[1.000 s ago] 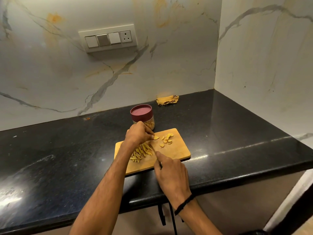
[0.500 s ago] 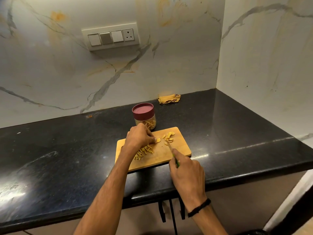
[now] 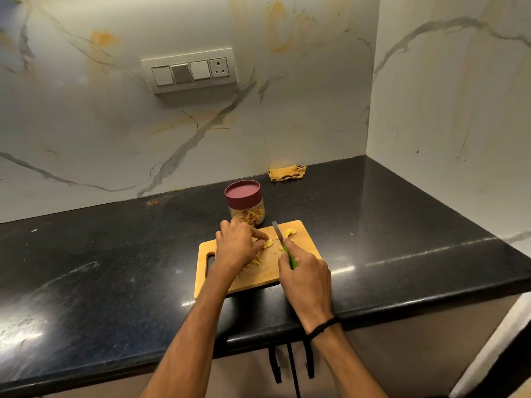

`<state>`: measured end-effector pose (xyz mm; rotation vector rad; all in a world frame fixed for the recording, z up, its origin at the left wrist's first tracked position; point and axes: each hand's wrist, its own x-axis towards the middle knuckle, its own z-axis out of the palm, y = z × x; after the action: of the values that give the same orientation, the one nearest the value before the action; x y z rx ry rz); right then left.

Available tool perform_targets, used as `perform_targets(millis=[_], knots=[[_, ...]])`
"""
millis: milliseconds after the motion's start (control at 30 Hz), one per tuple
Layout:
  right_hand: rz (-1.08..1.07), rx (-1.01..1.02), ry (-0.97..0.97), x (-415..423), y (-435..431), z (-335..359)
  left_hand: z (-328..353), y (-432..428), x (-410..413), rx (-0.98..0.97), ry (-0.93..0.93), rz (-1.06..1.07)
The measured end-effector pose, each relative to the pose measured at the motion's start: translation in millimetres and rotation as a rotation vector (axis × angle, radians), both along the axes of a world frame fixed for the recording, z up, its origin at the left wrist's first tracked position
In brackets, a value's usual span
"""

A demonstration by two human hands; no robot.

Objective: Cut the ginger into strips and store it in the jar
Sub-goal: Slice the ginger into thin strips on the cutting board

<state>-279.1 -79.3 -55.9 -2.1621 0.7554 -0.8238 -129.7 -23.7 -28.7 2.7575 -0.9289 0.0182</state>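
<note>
Head view shows the right hand (image 3: 306,275) gripping the knife (image 3: 283,242) just beside the left hand (image 3: 237,247), whose fingertips (image 3: 263,235) pin a ginger slice (image 3: 268,243); a slipping blade risks cutting them.

One lidded jar (image 3: 246,203), one cutting board (image 3: 307,245), one knife (image 3: 283,242) and one yellow cloth (image 3: 286,173) on the bench (image 3: 115,268). One switch plate (image 3: 189,70) on the wall, with three switches (image 3: 181,73) and one socket (image 3: 219,68). Two hands over the board, left hand (image 3: 238,247) and right hand (image 3: 306,275), plus a few ginger slices (image 3: 288,232), too small and overlapped for an exact count.
</note>
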Motion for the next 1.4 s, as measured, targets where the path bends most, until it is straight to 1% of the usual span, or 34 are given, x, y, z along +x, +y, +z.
perform_targets(millis=[133, 400, 567, 867, 967, 1133, 1400], knots=[[0.01, 0.057, -0.052, 8, -4, 0, 0, 4, -8, 0.028, -0.017, 0.013], [0.013, 0.081, -0.039, 8, -8, -7, -2, 2, -24, 0.068, -0.129, 0.12], [0.02, 0.088, -0.034, 8, -8, -9, -1, 3, -21, 0.086, -0.069, 0.056], [0.044, 0.038, 0.008, 8, -6, -14, -5, 9, -16, 0.08, -0.055, 0.066], [0.041, 0.042, 0.005, 7, -5, -14, -4, 9, -12, 0.072, -0.019, 0.027], [0.036, 0.053, 0.013, 6, -5, -14, 1, 9, -5, 0.128, 0.035, -0.015], [0.058, -0.041, 0.09, 2, -1, -9, -3, 11, -6, 0.111, -0.016, 0.034]])
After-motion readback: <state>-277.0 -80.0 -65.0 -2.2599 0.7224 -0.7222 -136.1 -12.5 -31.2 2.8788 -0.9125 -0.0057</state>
